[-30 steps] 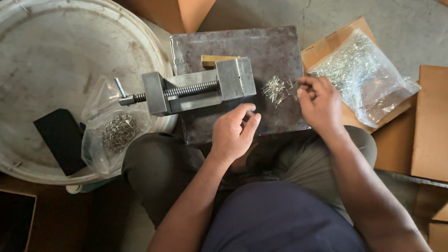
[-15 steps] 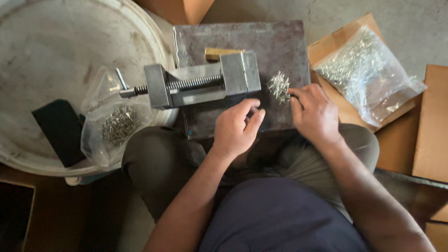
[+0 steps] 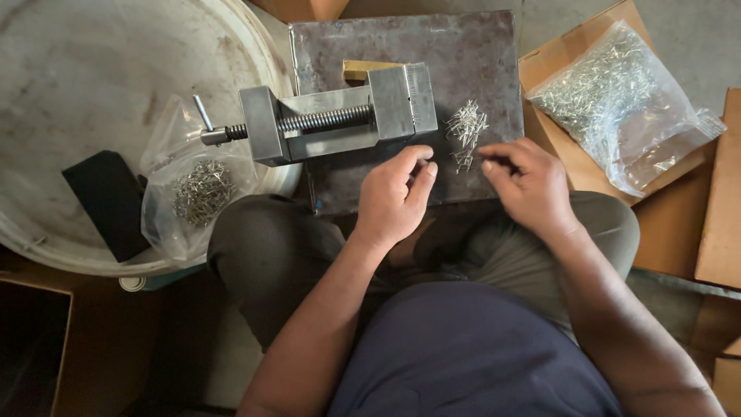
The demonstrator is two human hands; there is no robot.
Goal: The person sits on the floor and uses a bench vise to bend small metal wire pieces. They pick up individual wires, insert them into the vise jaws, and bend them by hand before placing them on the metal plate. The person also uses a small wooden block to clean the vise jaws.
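A: Where are the hands?

B: I see both at centre frame, over the grey steel plate [image 3: 463, 54]. My right hand [image 3: 532, 185] has its fingers curled together at the small heap of thin silvery pins [image 3: 467, 127]; whether it pinches one I cannot tell. My left hand [image 3: 397, 197] is loosely curled, thumb and forefinger near each other, just below the grey metal machine vise [image 3: 332, 120].

A: Other pins?

B: A clear plastic bag of silvery pins [image 3: 617, 93] lies upper right on brown cardboard [image 3: 556, 62]; a second clear bag with darker pins [image 3: 197, 189] lies at left on the round pale drum lid [image 3: 93, 77].

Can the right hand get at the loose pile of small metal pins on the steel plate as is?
Probably yes: the right hand lies beside the pin pile on the steel plate, fingertips near its lower edge, nothing between.
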